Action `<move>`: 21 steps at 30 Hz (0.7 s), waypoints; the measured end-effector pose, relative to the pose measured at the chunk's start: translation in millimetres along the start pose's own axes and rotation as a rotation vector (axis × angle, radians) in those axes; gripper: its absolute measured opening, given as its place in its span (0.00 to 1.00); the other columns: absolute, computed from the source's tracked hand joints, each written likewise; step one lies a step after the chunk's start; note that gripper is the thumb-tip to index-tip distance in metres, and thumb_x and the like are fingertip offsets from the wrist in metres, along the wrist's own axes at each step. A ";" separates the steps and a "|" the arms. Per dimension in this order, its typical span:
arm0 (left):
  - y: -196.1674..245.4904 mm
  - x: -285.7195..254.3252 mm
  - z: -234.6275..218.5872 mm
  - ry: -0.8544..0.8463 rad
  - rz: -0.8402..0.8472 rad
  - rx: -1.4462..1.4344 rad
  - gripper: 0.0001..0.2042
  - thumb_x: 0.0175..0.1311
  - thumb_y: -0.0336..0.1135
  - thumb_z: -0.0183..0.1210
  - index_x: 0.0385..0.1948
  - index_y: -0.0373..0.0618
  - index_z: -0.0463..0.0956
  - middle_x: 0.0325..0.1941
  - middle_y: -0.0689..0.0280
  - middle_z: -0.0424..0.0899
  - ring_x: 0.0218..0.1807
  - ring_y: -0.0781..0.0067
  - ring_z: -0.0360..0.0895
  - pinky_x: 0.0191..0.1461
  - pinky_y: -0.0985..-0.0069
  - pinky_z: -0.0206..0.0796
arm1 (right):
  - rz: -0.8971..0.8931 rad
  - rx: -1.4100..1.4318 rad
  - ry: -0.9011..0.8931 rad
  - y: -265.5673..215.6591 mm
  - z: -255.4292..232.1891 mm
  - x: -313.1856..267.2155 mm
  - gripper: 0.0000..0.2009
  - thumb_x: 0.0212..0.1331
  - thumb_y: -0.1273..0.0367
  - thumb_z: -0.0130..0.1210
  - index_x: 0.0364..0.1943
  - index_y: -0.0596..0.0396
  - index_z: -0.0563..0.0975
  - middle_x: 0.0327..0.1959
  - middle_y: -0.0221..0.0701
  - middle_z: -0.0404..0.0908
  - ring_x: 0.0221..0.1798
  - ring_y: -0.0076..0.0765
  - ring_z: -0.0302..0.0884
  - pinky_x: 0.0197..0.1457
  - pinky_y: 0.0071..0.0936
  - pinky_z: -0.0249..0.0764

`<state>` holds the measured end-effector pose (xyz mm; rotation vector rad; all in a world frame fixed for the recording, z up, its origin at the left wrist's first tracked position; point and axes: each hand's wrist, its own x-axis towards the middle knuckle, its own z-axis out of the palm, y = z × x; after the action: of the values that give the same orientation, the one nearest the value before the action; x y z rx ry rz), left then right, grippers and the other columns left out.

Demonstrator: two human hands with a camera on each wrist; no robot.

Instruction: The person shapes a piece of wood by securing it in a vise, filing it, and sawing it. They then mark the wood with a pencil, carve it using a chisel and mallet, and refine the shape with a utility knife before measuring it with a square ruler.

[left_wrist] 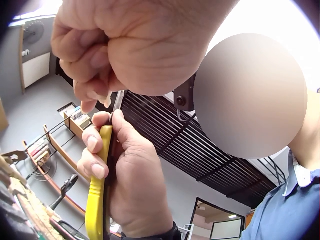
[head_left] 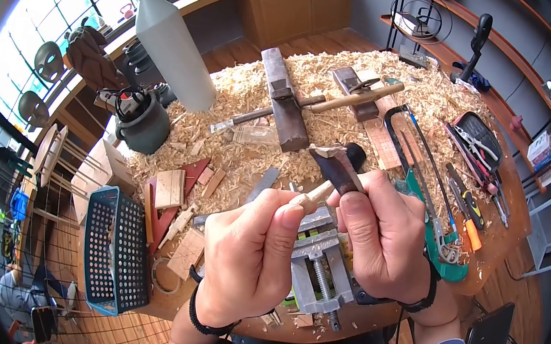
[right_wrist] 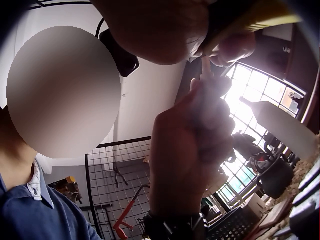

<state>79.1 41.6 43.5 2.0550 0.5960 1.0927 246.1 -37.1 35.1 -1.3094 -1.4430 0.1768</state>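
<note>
In the head view my left hand [head_left: 248,251] pinches a small pale stick of carved wood [head_left: 316,195] between thumb and index finger. Facing it, my right hand [head_left: 381,233] grips a yellow-handled knife [left_wrist: 96,200], its fingers wrapped round the handle and the thumb near the blade end. The metal blade [left_wrist: 119,100] points up at the left fingertips and the stick in the left wrist view. Both hands are held close together above a grey metal vise [head_left: 322,267] at the table's front edge. Left fingers partly hide the stick.
Wood shavings [head_left: 237,92] cover the table's back. A wooden plane [head_left: 284,101], a smaller plane [head_left: 357,93] and a mallet-like tool lie there. At right lie a green-framed saw [head_left: 417,196] and pliers [head_left: 477,152]; at left stand a blue basket [head_left: 118,249] and white bottle [head_left: 174,46].
</note>
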 end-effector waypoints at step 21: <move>2.6 1.2 -5.2 -0.056 0.072 0.168 0.07 0.78 0.28 0.57 0.41 0.35 0.82 0.25 0.54 0.82 0.23 0.51 0.82 0.27 0.66 0.71 | 0.074 0.098 -0.104 -1.4 14.0 -6.0 0.07 0.76 0.72 0.56 0.38 0.61 0.75 0.21 0.46 0.78 0.26 0.59 0.83 0.26 0.46 0.72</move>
<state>75.5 42.7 48.1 2.2594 0.6071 1.0531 233.1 -34.8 27.4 -1.2900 -1.4552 0.3653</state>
